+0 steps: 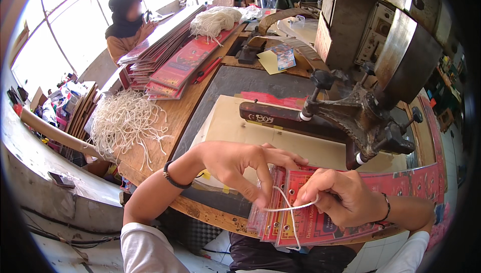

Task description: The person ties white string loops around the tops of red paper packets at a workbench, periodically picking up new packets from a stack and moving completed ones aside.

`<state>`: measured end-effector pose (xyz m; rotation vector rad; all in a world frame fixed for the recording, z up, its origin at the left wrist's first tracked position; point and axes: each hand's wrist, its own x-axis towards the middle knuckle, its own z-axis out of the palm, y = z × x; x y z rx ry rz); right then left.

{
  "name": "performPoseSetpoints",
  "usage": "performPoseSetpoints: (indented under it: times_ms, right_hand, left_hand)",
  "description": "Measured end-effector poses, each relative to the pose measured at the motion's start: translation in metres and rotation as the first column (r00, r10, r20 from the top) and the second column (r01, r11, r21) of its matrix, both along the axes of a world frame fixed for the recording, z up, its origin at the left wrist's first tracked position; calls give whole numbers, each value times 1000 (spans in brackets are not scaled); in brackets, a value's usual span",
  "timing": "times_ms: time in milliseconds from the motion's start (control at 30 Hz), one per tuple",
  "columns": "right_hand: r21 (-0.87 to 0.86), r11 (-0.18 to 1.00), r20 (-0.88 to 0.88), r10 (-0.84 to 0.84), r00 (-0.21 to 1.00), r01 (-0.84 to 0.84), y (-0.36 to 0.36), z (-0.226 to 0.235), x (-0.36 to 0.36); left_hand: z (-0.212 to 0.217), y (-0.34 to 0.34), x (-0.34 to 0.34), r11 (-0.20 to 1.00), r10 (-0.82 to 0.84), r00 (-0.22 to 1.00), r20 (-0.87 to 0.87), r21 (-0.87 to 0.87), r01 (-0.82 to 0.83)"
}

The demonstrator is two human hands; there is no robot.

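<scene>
A white string point(288, 208) forms a crossed loop between my hands, above the edge of a stack of red printed plastic-covered sheets point(406, 183). My left hand point(235, 165) pinches the string between thumb and forefinger, its other fingers reaching over the sheets' far edge. My right hand point(338, 195) is closed on the string's other side, over the middle of the stack. One strand hangs down across the top sheet toward its near edge. Small round holes show along the sheets' left end. Part of the top sheet is hidden under my right hand.
A heap of cut white strings point(125, 120) lies at the table's left edge, beside piled red sheets point(185, 60) topped by a white string bundle point(214, 22). A heavy metal press point(361, 107) stands over the right side. Two people point(131, 22) are across the table.
</scene>
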<state>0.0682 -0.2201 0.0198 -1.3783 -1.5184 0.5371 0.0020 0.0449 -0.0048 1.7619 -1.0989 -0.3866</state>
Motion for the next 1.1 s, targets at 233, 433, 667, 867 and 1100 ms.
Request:
performPoseSetpoints:
  times_ms: [233, 433, 667, 867, 1100]
  right_hand:
    - [10, 1000, -2, 19, 1000, -19, 0, -2, 1]
    - [81, 996, 80, 38, 996, -44, 3, 1, -1]
    - [-63, 921, -153, 373, 915, -385, -6, -1, 12]
    - [91, 949, 99, 293, 951, -302, 5, 0, 6]
    - [117, 985, 26, 122, 992, -124, 2, 2, 8]
  left_hand:
    - [-1, 1, -3, 1000, -7, 999, 35, 11, 7]
    - [0, 2, 0, 999, -16, 1000, -6, 41, 17]
    - [4, 0, -2, 998, 41, 999, 12, 39, -41]
    - [-1, -6, 2, 992, 89, 994, -61, -90, -94]
    - [4, -11, -1, 998, 65, 996, 61, -32, -63]
